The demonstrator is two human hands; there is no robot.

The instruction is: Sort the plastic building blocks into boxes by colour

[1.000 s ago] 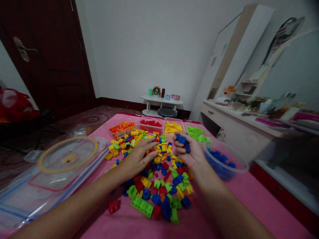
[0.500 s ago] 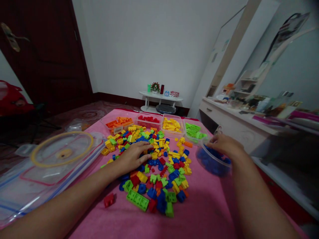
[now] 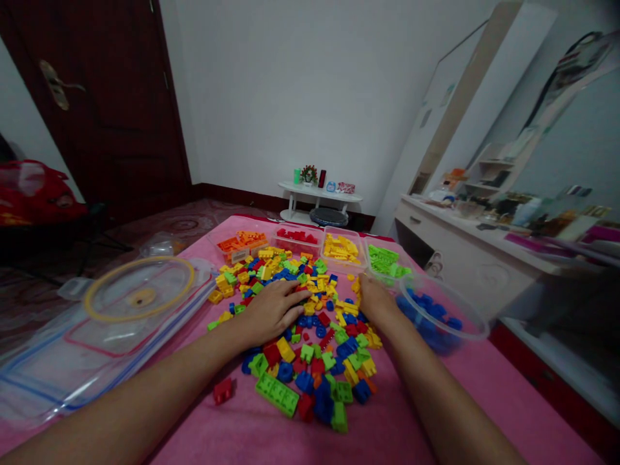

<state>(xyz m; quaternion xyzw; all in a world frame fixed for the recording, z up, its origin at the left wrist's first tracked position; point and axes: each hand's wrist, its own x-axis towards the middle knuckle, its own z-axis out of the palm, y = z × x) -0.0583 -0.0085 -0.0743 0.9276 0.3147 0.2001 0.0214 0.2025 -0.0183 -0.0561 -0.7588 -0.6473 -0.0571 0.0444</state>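
On the middle of the pink table (image 3: 436,413), a person's left hand (image 3: 271,310) lies flat, fingers spread, on the brick pile (image 3: 314,361). The right hand (image 3: 375,300) touches the pile's right side, its fingers hidden, beside a clear bowl (image 3: 477,321) near the right edge.

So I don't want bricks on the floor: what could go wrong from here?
1. The clear round plastic bowl of blue bricks sits near the right edge of the pink table cover, beside the right hand; a nudge might tip it off.
2. The left hand lies flat on the loose pile of mixed coloured plastic bricks; a sweep could scatter some, like the lone red brick lying apart near the front.
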